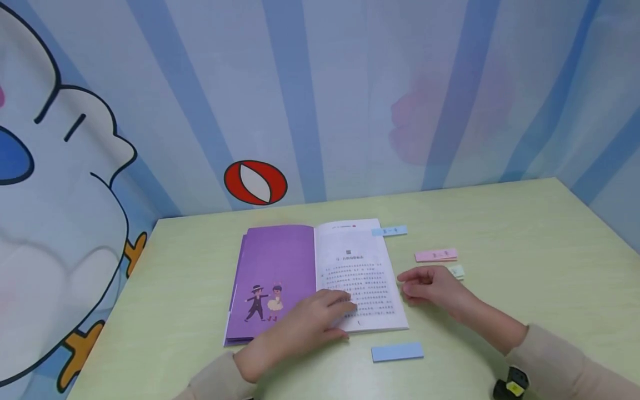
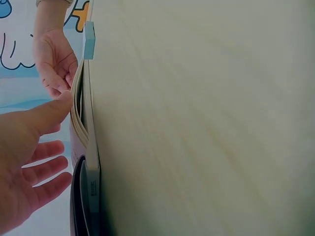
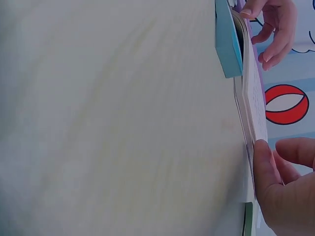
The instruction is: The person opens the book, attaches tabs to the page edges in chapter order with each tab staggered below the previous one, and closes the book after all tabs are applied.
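A book (image 1: pixel 282 255) lies spread on the table, a purple illustrated page on its left and a printed text page (image 1: pixel 357 266) on its right. My left hand (image 1: pixel 310 319) rests over the lower part of the text page, fingers extended and spread. Beside that page's right edge is my right hand (image 1: pixel 440 289), its fingers loosely bent. In the right wrist view its thumb (image 3: pixel 264 167) is at the page edges, apart from the index finger. A light-blue sticky tab (image 1: pixel 395 230) with handwriting sticks out from the page's upper right edge.
A pink sticky-note pad (image 1: pixel 436 255) with writing lies right of the book. Just below it a pale green pad (image 1: pixel 456 272) is partly covered by the right hand. A blue sticky-note pad (image 1: pixel 397 352) sits in front of the book. Behind the table (image 1: pixel 525 239) stands a striped, cartoon-printed backdrop.
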`<state>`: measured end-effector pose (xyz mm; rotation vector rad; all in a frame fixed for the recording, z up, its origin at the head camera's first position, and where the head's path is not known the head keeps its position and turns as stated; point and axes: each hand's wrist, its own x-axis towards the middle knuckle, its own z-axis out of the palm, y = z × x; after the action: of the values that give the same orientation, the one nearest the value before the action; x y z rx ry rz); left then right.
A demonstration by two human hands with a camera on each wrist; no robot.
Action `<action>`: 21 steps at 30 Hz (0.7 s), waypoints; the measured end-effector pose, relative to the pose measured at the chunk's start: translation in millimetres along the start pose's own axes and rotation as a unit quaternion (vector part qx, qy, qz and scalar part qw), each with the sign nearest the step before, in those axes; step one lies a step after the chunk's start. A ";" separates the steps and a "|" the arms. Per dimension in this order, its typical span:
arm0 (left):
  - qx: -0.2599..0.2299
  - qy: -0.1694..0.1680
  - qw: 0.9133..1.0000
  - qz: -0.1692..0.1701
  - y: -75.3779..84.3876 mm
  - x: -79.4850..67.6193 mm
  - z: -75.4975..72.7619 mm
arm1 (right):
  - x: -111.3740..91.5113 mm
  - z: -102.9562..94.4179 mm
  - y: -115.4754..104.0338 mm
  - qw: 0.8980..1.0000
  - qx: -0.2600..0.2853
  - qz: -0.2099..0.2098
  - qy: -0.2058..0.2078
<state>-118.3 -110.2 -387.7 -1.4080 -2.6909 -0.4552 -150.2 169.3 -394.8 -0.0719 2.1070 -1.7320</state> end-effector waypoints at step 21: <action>0.005 0.013 1.000 0.004 -0.7 -2.7 -2.9 | -1.9 4.5 4.3 0.999 0.037 0.014 -0.003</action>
<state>-117.5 -113.6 -385.6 -1.4005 -2.6621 -0.4554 -146.0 166.7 -399.0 -0.0257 2.0272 -1.7887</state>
